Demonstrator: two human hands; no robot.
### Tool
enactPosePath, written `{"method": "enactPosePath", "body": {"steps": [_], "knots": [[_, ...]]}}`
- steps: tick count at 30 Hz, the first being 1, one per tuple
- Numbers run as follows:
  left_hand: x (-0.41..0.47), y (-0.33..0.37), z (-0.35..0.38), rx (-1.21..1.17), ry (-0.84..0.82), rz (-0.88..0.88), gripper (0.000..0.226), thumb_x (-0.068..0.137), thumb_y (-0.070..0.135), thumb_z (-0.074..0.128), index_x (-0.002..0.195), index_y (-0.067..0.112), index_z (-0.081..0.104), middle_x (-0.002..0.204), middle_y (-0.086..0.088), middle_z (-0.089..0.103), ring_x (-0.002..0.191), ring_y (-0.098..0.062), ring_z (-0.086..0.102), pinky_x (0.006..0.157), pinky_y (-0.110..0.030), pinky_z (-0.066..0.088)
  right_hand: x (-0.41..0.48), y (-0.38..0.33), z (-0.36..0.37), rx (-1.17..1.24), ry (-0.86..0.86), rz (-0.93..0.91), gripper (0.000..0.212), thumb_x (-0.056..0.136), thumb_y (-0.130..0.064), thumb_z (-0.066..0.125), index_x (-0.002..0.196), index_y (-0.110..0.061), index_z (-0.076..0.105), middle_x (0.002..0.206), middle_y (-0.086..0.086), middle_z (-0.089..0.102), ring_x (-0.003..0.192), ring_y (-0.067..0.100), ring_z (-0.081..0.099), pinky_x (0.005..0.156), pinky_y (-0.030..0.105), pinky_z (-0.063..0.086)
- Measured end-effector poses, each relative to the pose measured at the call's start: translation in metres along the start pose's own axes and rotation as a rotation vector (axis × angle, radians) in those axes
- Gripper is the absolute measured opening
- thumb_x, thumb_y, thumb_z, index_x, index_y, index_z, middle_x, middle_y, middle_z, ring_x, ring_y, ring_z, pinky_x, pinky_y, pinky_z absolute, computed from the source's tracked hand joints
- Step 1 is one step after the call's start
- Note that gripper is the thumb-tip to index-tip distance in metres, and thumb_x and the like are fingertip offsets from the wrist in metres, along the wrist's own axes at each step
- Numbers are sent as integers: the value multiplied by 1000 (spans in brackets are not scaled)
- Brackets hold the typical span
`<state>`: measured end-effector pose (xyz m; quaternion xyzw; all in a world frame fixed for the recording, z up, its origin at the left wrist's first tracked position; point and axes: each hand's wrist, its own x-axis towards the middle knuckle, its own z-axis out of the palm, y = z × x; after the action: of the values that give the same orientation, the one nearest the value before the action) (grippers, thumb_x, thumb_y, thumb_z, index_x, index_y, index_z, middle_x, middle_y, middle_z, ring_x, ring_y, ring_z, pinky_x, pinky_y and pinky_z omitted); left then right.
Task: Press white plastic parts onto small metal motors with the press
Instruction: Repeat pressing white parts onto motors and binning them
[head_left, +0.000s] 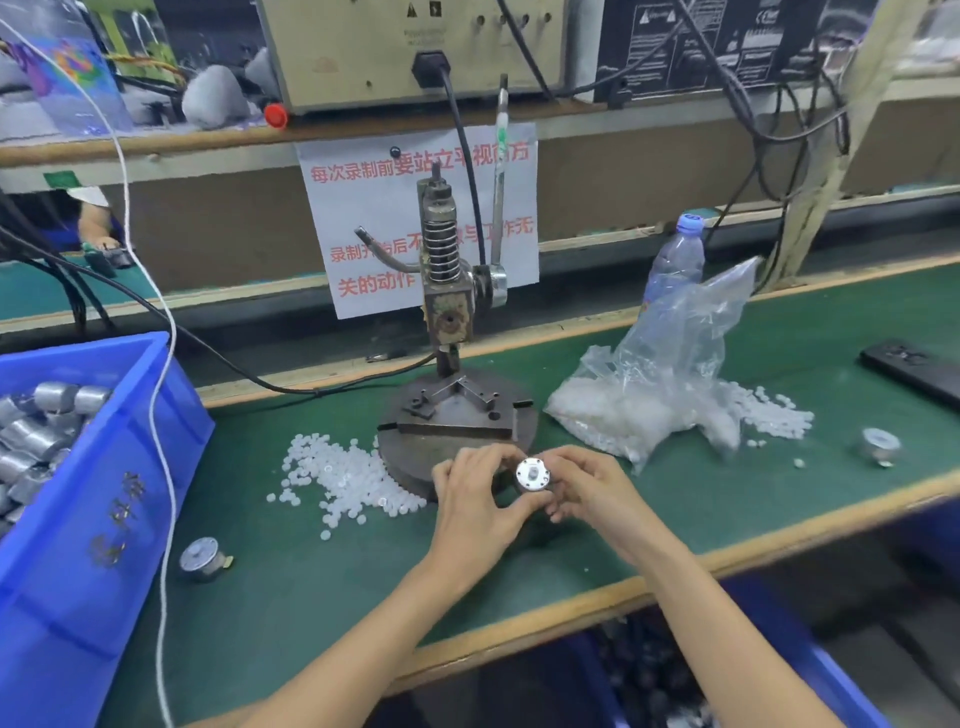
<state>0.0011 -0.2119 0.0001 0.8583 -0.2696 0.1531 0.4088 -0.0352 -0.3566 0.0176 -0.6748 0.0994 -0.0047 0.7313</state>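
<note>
Two hands meet low over the desk (291, 597), just in front of the press (447, 291). The left hand (472, 499) and the right hand (587, 493) both pinch one small motor (532, 474), with curled fingers (563, 462) closed on its sides. Its round, shiny metal face is turned up toward the camera and has a pale centre.

The press is dull, rusty iron: a heavy round base with a V-shaped stop, an upright column wrapped in a coil spring, and a thin lever standing up on its right. A black cable (218, 353) runs along the desk to its foot.

A loose heap of white plastic parts (343, 478), small and bead-like, lies touching the left edge of the base. To the right, a crumpled clear bag (670, 384) spills more of them, with a water bottle (675, 254) standing behind it.

At far left a blue plastic bin (104, 467) holds many grey metal cylinders, and a white cord (161, 415) hangs across it. One spare motor (202, 558) lies beside the bin, and another (879, 446) lies well off to the right. A paper sign (384, 208) with red lettering hangs behind the press, partly hidden by it. The desk has a green mat edged in wood.
</note>
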Motion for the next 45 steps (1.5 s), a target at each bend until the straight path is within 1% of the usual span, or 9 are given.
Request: {"method": "enactPosePath", "body": {"steps": [7, 13, 22, 27, 29, 33, 35, 39, 45], "knots": [[-19, 49, 43, -91, -183, 61, 31, 71, 34, 77, 92, 26, 57, 91, 20, 57, 85, -3, 48, 77, -21, 25, -48, 10, -53, -21, 129, 44, 23, 96, -10, 50, 104, 8, 62, 68, 10, 60, 54, 13, 54, 51, 22, 49], [-45, 87, 84, -262, -319, 52, 37, 72, 30, 78, 81, 43, 45, 77, 22, 55, 61, 6, 45, 58, -7, 34, -95, 25, -106, -83, 181, 54, 23, 97, -16, 49, 93, 3, 63, 75, 18, 57, 57, 15, 54, 56, 23, 49], [-76, 122, 134, -214, -505, 144, 29, 75, 27, 77, 94, 22, 56, 84, 16, 56, 78, 6, 49, 70, -8, 35, -135, 76, -166, -14, 262, 131, 26, 96, -19, 51, 96, 4, 63, 72, 15, 60, 57, 16, 56, 53, 22, 48], [-87, 118, 149, -44, -676, 49, 27, 85, 22, 67, 109, 14, 56, 102, 4, 62, 98, -13, 56, 88, -31, 44, -135, 140, -190, -171, 318, 325, 24, 98, -20, 47, 80, -8, 56, 61, 5, 64, 47, 9, 57, 52, 22, 49], [-92, 114, 151, 0, -685, 21, 14, 88, 21, 62, 101, 18, 58, 94, 5, 63, 92, -16, 58, 80, -32, 46, -132, 175, -198, -363, 387, 432, 27, 98, -21, 46, 74, -9, 50, 58, 4, 61, 47, 10, 58, 62, 28, 54], [-96, 106, 149, 76, -692, 16, 7, 89, 27, 57, 84, 25, 53, 77, 13, 58, 78, -13, 56, 64, -30, 41, -132, 224, -204, -534, 499, 568, 31, 95, -21, 47, 64, -16, 46, 82, 18, 66, 78, 25, 62, 91, 39, 49], [-95, 104, 147, 82, -687, 11, 12, 90, 32, 57, 81, 27, 51, 72, 12, 58, 73, -10, 53, 61, -28, 37, -132, 228, -203, -553, 536, 591, 29, 91, -18, 48, 63, -18, 46, 100, 21, 64, 83, 29, 61, 87, 36, 49], [-88, 104, 143, 56, -668, 13, 17, 90, 35, 57, 78, 26, 49, 64, 10, 56, 64, -6, 51, 55, -25, 34, -130, 222, -210, -633, 595, 591, 32, 82, -3, 42, 52, -15, 40, 71, 17, 59, 80, 34, 61, 74, 37, 51], [-76, 107, 129, -49, -631, 46, 20, 90, 32, 58, 76, 22, 49, 58, 8, 54, 56, -7, 47, 58, -30, 42, -124, 193, -218, -564, 744, 387, 19, 87, -12, 51, 69, -10, 58, 65, 3, 58, 74, 24, 53, 66, 30, 39]]}}
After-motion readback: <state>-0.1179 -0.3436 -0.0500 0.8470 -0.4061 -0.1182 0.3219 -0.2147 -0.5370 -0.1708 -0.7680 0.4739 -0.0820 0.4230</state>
